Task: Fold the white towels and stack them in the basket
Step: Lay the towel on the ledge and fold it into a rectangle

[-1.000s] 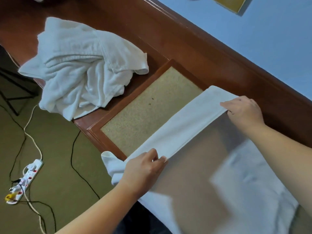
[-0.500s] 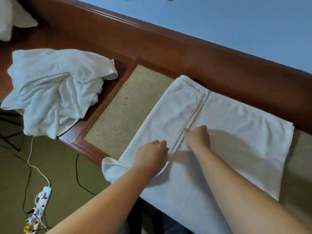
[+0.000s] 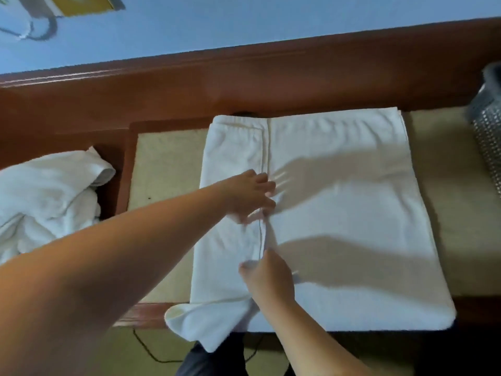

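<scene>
1. The left hand (image 3: 250, 195) is laid flat, fingers straight, on the folded-over flap of the white towel (image 3: 339, 213), at the flap's hemmed edge.
2. The right hand (image 3: 267, 278) is set nearer the front on the same hem; whether its fingers pinch the edge cannot be told.
3. A crumpled towel pile (image 3: 46, 196) is seen far left, well apart.
4. A bare strip of table (image 3: 447, 207) is left between towel and basket (image 3: 488, 137).

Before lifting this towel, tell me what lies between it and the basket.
Nothing visible does. The spread towel lies under both hands, and only bare mat separates its right edge from the basket at the frame's right edge.
</scene>
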